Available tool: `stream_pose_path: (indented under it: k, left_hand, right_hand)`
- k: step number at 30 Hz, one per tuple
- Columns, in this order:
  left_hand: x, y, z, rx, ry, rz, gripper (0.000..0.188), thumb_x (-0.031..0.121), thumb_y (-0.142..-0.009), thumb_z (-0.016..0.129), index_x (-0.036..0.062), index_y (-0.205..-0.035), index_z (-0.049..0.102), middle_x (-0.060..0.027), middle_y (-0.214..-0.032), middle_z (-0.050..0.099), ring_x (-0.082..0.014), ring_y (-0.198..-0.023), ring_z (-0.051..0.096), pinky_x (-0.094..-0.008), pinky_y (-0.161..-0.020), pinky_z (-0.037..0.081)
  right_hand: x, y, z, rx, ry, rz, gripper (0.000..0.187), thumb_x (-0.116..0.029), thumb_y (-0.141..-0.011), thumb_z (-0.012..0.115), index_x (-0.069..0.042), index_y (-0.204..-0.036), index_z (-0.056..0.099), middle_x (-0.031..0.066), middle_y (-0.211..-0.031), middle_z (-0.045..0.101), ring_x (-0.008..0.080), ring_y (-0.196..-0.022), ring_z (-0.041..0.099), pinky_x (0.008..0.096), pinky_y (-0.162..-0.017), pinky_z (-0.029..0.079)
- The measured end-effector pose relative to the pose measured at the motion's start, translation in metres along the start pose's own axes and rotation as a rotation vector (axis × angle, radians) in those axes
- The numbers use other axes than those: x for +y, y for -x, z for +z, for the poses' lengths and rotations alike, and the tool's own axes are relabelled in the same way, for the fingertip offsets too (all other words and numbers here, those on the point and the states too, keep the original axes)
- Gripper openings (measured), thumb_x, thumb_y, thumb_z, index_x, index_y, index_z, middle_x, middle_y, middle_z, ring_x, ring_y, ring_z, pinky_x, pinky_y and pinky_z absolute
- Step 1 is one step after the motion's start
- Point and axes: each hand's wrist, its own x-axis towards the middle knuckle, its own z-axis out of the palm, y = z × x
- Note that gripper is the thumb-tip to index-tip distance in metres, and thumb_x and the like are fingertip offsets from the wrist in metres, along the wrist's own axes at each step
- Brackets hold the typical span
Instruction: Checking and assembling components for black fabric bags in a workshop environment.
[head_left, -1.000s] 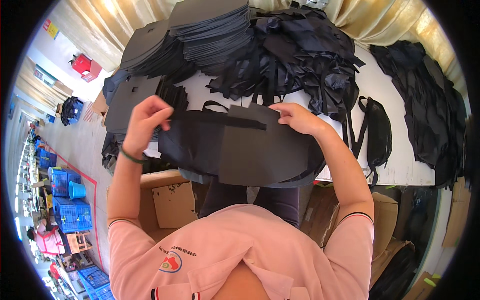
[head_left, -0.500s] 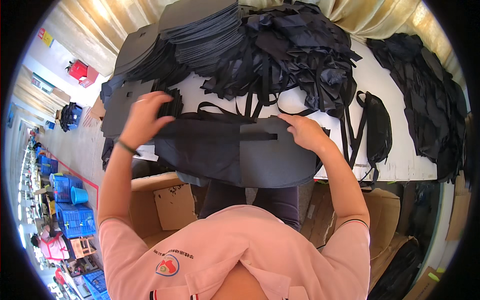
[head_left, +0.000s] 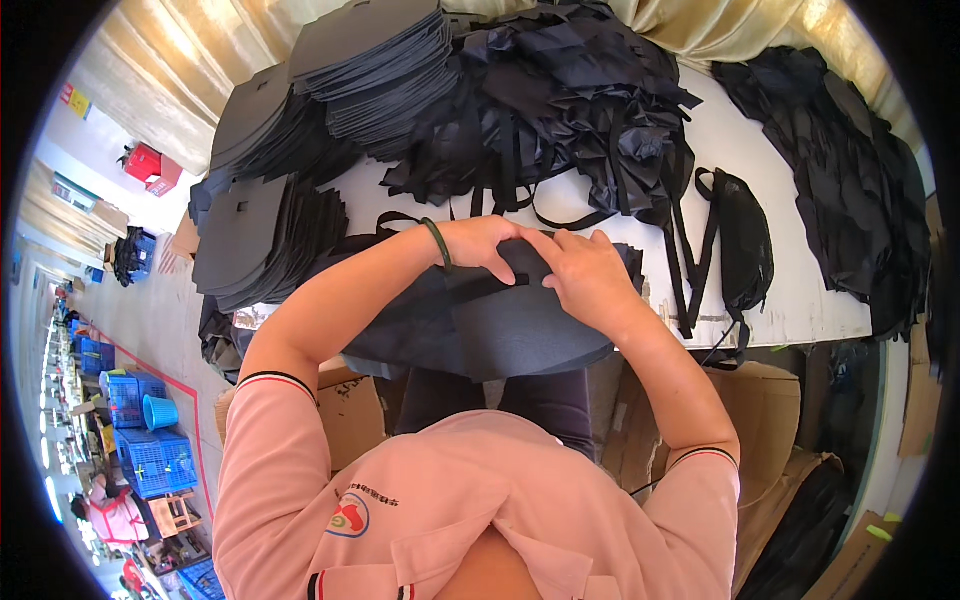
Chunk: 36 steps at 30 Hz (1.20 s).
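Note:
A large, curved black fabric piece lies at the table's near edge, with a dark grey stiff panel on its right part. A short black strip and a small dark slot show on the panel, just below my hands. My left hand has come to the far edge of the panel, thumb in front and fingers curled at the edge. My right hand grips the same edge, its fingertips meeting those of the left. What lies directly beneath the fingertips is hidden.
Stacks of grey slotted panels stand at the left and far left. A heap of black fabric pieces with straps lies at the back, another pile at the right. A black mesh pouch rests nearby. Cardboard boxes stand below.
My left hand has swung right from the left panel stack to the middle of the panel's far edge. My right hand has shifted slightly left, and the two now meet.

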Motion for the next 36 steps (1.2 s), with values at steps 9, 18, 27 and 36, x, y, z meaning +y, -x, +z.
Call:
stream_pose_path:
  k: [9, 18, 27, 36]
  left_hand:
    - [0.007, 0.004, 0.0, -0.088, 0.234, -0.101, 0.05, 0.001, -0.075, 0.076, -0.0007, -0.123, 0.059, -0.005, -0.112, 0.067, -0.0129, -0.1, 0.06, -0.0289, -0.092, 0.047]
    - [-0.013, -0.008, -0.006, 0.102, -0.083, 0.25, 0.056, 0.007, -0.078, 0.077, 0.0002, -0.128, 0.053, -0.01, -0.124, 0.061, -0.0196, -0.113, 0.057, -0.0326, -0.102, 0.042]
    - [-0.057, 0.026, 0.102, 0.334, -0.972, 0.327, 0.09, 0.055, -0.076, 0.07, 0.0126, -0.148, 0.037, -0.0211, -0.155, 0.027, -0.0392, -0.145, 0.022, -0.0632, -0.113, 0.016]
    - [-0.08, 0.022, 0.113, 0.321, -0.968, 0.293, 0.091, 0.065, -0.083, 0.056, 0.0154, -0.153, 0.027, -0.0185, -0.158, 0.023, -0.0362, -0.147, 0.019, -0.0634, -0.114, 0.011]
  right_hand:
    - [-0.008, 0.003, 0.007, 0.059, 0.134, 0.02, 0.062, -0.008, -0.072, 0.075, -0.014, -0.131, 0.053, 0.0058, -0.084, 0.057, 0.0235, -0.074, 0.062, 0.0369, -0.07, 0.04]
    - [-0.01, -0.002, 0.01, 0.022, 0.132, 0.081, 0.062, -0.014, -0.072, 0.077, -0.011, -0.129, 0.053, 0.0065, -0.092, 0.06, 0.0245, -0.086, 0.063, 0.0377, -0.076, 0.042]
    - [0.082, -0.033, 0.04, 0.162, -0.164, 0.265, 0.044, -0.016, -0.074, 0.077, -0.008, -0.114, 0.062, 0.0132, -0.112, 0.06, 0.0326, -0.109, 0.058, 0.0435, -0.089, 0.047]
    - [0.188, -0.201, 0.006, 0.483, -0.204, 0.575, 0.074, -0.013, -0.081, 0.072, -0.012, -0.145, 0.035, 0.0173, -0.152, 0.032, 0.0422, -0.117, 0.056, 0.0451, -0.096, 0.049]
